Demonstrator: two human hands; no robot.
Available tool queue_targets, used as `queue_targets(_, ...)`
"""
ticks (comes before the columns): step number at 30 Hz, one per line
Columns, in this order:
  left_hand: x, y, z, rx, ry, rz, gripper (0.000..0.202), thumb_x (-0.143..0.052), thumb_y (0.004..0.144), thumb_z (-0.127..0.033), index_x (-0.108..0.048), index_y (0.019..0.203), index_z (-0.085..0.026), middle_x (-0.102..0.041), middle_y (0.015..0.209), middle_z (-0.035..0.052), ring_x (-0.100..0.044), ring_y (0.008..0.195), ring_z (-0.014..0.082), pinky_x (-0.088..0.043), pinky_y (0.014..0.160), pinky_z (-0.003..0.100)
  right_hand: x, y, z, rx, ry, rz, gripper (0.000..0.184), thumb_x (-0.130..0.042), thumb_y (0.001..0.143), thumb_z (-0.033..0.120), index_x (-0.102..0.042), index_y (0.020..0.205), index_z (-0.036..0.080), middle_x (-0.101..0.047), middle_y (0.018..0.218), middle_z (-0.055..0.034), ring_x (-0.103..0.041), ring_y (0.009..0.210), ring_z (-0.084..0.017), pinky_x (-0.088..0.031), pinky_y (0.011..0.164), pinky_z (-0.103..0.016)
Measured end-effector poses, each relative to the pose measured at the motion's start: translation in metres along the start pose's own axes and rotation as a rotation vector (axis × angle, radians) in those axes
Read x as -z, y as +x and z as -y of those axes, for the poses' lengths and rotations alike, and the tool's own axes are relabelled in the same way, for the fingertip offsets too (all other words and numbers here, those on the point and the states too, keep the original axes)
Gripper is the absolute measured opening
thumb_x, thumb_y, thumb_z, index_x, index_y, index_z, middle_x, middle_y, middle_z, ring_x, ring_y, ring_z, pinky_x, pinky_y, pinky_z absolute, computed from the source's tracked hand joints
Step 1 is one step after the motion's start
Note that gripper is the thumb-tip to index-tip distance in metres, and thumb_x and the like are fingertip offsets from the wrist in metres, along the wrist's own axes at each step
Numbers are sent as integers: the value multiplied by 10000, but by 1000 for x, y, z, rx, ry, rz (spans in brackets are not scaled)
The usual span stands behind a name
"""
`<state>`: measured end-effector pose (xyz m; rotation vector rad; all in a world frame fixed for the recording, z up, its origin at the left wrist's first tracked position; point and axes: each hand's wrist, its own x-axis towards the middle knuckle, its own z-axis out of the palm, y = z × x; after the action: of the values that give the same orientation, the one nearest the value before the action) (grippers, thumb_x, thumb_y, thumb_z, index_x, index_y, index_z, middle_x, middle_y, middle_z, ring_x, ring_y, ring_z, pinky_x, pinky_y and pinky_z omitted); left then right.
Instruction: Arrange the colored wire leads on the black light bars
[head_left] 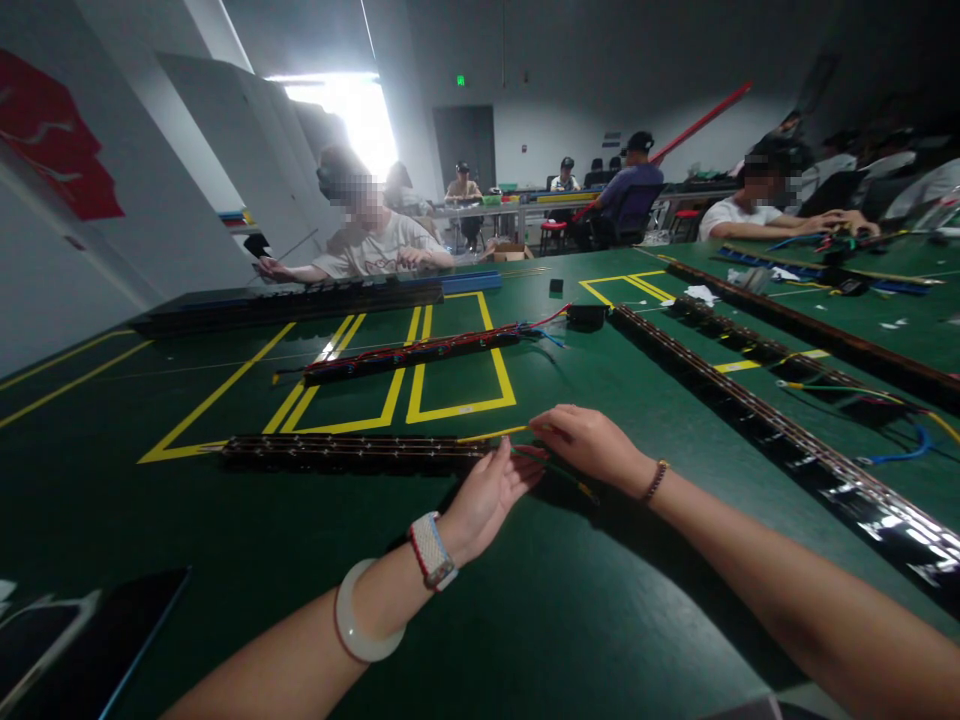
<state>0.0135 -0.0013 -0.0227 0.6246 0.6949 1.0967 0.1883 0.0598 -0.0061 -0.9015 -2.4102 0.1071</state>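
Note:
A long dark strip of parts (352,453) lies across the green table (570,620) in front of me. My left hand (487,497) rests at the strip's right end, thumb up and fingers reaching toward the thin wires (559,470) that trail from it. My right hand (592,442) lies palm down just right of that end, fingers curled over the wires; whether it grips them is hidden. A white bangle and a woven watch band sit on my left wrist, a bead bracelet on my right.
A second strip with red and blue wires (412,353) lies farther back inside yellow floor-tape lines. Long dark rails (757,410) run along the right. A dark flat device (97,640) lies at the near left. Several people sit at tables behind.

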Motion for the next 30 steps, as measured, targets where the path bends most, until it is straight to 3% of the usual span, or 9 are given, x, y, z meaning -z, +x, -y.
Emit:
queue_targets(7,-4,-2,-1,-9,59,-35,219,-443,928,-300,-539,823,-134,-660,805,78,-645,881,182,-436,951,409,-13,6,-8,-109,-84,-2,210,-440,936,211,-635,1007,187,-649,897,-59,-596,754,-140,-412,644,-228)
queue_targets(13,-5,-2,-1,-5,41,-45,221,-421,932,-250,-537,786,-131,-647,751,68,-645,836,183,-457,912,404,-17,15,-2,-180,-295,215,187,-458,926,206,-616,1026,194,-621,852,-55,-580,721,-144,-351,613,-232)
queue_targets(20,-3,-2,0,5,60,-46,162,-439,922,-228,-531,828,-134,-663,816,86,-646,849,194,-464,894,402,-20,14,-3,136,-424,387,120,-522,887,197,-597,976,169,-594,834,-59,-539,774,-175,-327,674,-280)
queue_targets(25,-2,0,0,0,107,-54,173,-441,923,-253,-524,829,-134,-656,812,85,-644,857,198,-465,880,388,-16,10,-9,243,-381,303,177,-476,918,212,-623,1004,164,-598,882,-73,-509,823,-175,-330,738,-303)
queue_targets(30,-9,-1,-4,15,189,-105,191,-420,929,-281,-513,839,-140,-635,777,62,-647,812,183,-471,852,372,-19,5,-19,92,-99,71,223,-457,938,266,-637,1051,199,-624,953,-68,-528,868,-164,-361,776,-295)
